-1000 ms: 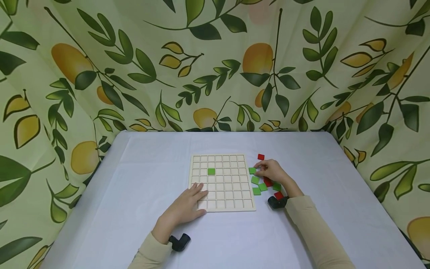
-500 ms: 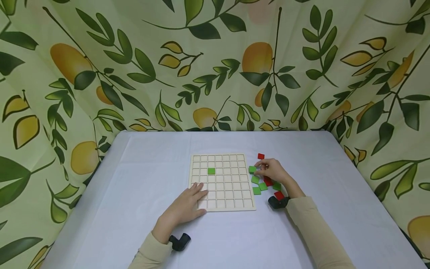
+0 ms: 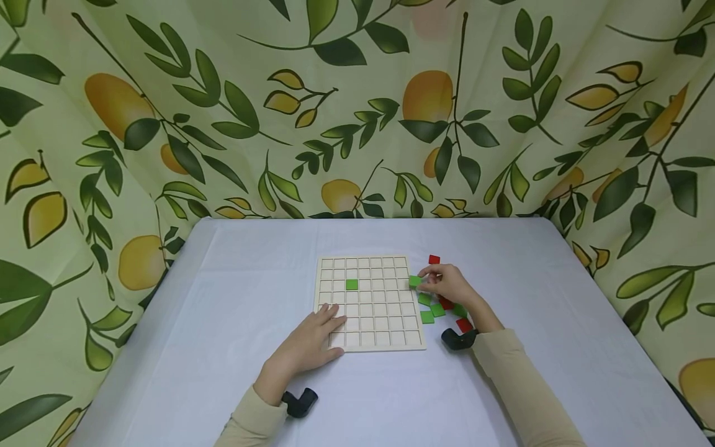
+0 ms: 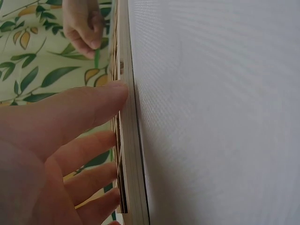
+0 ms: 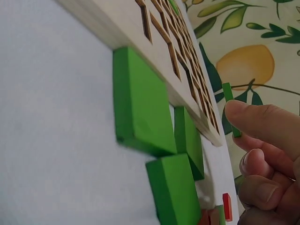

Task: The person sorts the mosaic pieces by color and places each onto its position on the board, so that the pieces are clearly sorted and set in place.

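A pale wooden grid board (image 3: 382, 323) lies on the white table, with one green tile (image 3: 351, 284) set in a cell of its upper left area. My left hand (image 3: 304, 344) rests on the board's lower left corner, fingers spread over the cells; in the left wrist view its thumb (image 4: 93, 105) touches the board's edge. Between thumb and fingers, my right hand (image 3: 449, 284) pinches another green tile (image 5: 228, 93). That tile is lifted just over the board's right edge, clear of the tabletop in the right wrist view.
Several loose green tiles (image 3: 427, 317) lie right of the board, close to its edge. Red tiles (image 3: 434, 259) lie among and behind them, partly hidden by the right hand. A patterned curtain (image 3: 357, 124) hangs behind the table.
The right hand has raised the pinched green tile from the table and shifted it slightly left, to the board's edge. The left hand has stayed in place.
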`<state>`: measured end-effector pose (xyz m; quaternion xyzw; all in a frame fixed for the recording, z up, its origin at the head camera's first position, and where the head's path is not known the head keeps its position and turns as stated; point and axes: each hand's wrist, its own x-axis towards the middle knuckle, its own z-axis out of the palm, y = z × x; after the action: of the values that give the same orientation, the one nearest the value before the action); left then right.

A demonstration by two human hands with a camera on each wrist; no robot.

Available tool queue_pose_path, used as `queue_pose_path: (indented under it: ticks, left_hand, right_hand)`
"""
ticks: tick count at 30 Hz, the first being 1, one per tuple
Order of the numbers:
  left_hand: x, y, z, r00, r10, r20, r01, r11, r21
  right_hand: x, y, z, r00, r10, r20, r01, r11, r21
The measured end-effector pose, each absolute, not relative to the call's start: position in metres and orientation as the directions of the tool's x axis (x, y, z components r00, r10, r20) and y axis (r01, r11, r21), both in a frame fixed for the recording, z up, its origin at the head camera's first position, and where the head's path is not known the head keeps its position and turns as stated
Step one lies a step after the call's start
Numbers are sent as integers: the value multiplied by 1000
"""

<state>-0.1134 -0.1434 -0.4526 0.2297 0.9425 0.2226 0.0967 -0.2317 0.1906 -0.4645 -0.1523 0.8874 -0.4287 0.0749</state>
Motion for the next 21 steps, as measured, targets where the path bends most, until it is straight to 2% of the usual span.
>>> queue_pose_path:
  ticks: [9, 21]
  left_hand:
    - [-114, -143, -453, -874, 479, -81, 394, 797, 457]
    - [-115, -144, -454, -870, 490, -58, 423, 801, 424]
  right_hand:
    - [-232, 179, -465, -956, -281, -87, -117, 634, -764]
    - [-232, 164, -464, -947, -319, -38, -161, 575, -802]
